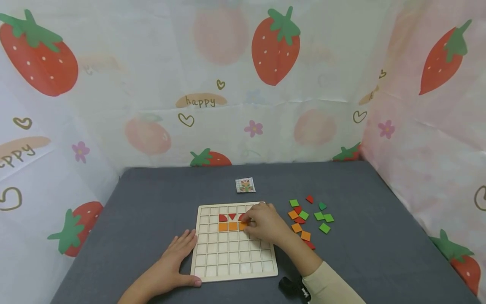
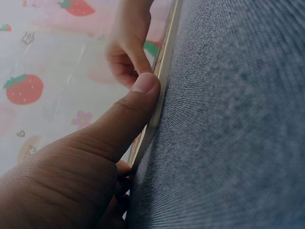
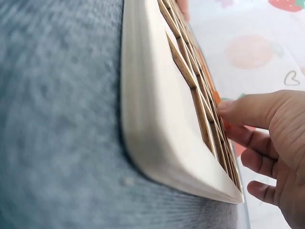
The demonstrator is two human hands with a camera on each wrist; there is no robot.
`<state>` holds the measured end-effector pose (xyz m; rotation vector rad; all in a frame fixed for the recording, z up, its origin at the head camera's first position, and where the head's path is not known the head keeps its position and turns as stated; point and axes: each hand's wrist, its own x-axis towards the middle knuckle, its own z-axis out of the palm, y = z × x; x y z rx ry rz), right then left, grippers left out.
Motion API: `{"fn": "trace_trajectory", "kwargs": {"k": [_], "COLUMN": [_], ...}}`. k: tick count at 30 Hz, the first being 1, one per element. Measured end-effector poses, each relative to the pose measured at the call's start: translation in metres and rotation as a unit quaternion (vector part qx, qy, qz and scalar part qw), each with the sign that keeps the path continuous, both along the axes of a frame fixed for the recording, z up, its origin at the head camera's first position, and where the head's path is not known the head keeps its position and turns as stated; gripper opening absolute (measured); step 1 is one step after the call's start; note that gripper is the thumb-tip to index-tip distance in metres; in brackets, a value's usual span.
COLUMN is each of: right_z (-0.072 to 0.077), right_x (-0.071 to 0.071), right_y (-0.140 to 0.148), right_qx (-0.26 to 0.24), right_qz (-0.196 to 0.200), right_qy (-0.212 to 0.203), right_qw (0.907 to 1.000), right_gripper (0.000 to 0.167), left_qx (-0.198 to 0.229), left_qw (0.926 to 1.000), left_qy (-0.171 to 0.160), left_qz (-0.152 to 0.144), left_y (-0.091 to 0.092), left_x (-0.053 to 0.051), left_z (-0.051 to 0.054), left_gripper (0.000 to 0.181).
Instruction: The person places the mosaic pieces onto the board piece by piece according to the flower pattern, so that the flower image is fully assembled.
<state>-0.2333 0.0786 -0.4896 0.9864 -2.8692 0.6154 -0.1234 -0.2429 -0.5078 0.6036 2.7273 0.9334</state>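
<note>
A pale wooden grid board (image 1: 222, 258) lies on the grey cloth. Two rows of tiles sit in its upper cells: red pieces, one of them a red triangle (image 1: 232, 216), above orange squares such as one orange tile (image 1: 222, 227). My right hand (image 1: 267, 223) reaches over the board and pinches an orange square tile (image 3: 217, 98) between thumb and forefinger, at the right end of the orange row. Its fingers partly cover the red piece above. Along the board's left side rests my left hand (image 1: 176, 259), fingers extended, its thumb (image 2: 145, 83) touching the near left corner.
Loose green, orange and red tiles lie right of the board, among them a green tile (image 1: 324, 228) and an orange tile (image 1: 305, 236). A small pattern card (image 1: 245, 185) lies behind the board. A black object (image 1: 290, 288) sits near my right forearm. Printed curtains (image 1: 243, 139) enclose the table.
</note>
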Motion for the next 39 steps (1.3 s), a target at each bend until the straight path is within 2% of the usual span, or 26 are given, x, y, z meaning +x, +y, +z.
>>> {"fn": "trace_trajectory", "kwargs": {"k": [15, 26, 39], "right_z": [0.0019, 0.0019, 0.0073], "right_x": [0.002, 0.0016, 0.001], "right_y": [-0.0049, -0.0047, -0.0013], "right_qx": [-0.006, -0.022, -0.02], "right_qz": [-0.012, -0.021, -0.014], "right_qy": [0.01, -0.01, -0.011], "right_qw": [0.9999, 0.9995, 0.9996], "right_gripper": [0.011, 0.011, 0.012], "left_qx": [-0.005, -0.001, -0.004], "left_qw": [1.0, 1.0, 1.0], "left_qy": [0.003, 0.003, 0.007], "left_qz": [0.006, 0.005, 0.001], "left_y": [-0.0015, -0.0028, -0.001], "left_x": [0.0011, 0.0003, 0.0013], "left_z": [-0.0007, -0.0025, -0.0007], "left_gripper": [0.128, 0.128, 0.128]}}
